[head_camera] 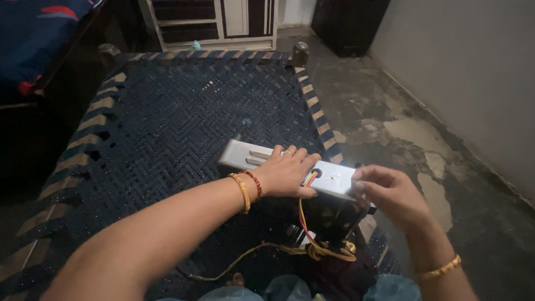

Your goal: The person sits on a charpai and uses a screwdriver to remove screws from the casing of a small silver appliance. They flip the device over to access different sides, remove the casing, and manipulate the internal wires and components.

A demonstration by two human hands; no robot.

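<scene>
There is one flat grey metal box, one bundle of coloured wires, one woven cot and two hands. The metal box lies on the cot's near right corner, close to the striped edge webbing. The left hand lies palm down across the middle of the box, fingers together and pressed flat on its top. The right hand is at the box's right end, fingers curled and pinching that edge. The box is long and rectangular, pale grey, with two slots showing left of the left hand and a dark round hole just beside that hand's thumb. Red and yellow wires run from that hole down over the cot's front edge.
</scene>
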